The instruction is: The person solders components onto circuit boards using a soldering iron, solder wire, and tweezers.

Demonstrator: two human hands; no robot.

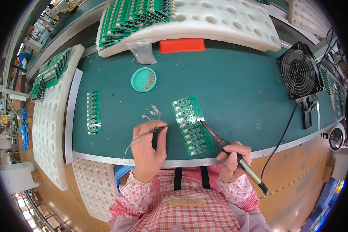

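Note:
A soldering iron (241, 162) slants through my right hand (236, 156), whose fingers are closed round its handle. Its tip meets or hovers just over the right part of a green circuit board panel (193, 133); contact cannot be made out. The panel carries rows of small white and dark parts. Left of it, my left hand (149, 145) pinches a thin silvery wire (137, 139) that curves back over the hand; a dark slim piece shows at the fingertips. Tiny loose metal parts (152, 112) lie beyond that hand. A second, narrower panel (93, 112) rests farther left.
A round turquoise dish (144, 79) holds small metal parts, with a clear plastic bag (143, 52) behind it. A red box (181, 45) stands by the white foam tray (220, 23) stacked with panels. A black fan (299, 71) is at right; another foam tray (52, 127) is at left.

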